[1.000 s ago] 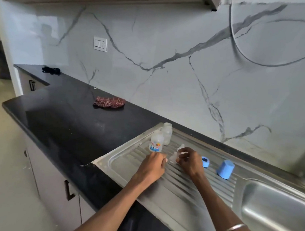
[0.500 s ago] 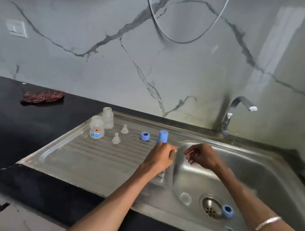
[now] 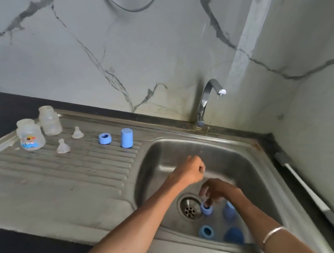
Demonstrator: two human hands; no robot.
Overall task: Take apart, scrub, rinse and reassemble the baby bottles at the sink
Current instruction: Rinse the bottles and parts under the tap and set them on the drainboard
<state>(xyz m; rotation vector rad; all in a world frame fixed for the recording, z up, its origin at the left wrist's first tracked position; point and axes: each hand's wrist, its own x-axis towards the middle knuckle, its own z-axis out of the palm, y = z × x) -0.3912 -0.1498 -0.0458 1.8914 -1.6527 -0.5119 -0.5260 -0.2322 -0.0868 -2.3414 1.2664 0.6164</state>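
The stainless steel sink basin (image 3: pixel 257 172) holds both hands. The right hand (image 3: pixel 216 191) reaches down beside the drain, its fingers pinching a small blue plastic bottle ring (image 3: pixel 206 208). The left hand (image 3: pixel 190 170) hovers just above and left of it, fingers curled, holding nothing visible. Far to its left, two clear plastic baby bottles (image 3: pixel 31 134) stand on the ribbed steel drainboard (image 3: pixel 59 178).

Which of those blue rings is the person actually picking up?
The blue ring beside the drain, with the right hand's fingers reaching into it. Another ring lies untouched nearer the basin's front; a third sits on the drainboard.
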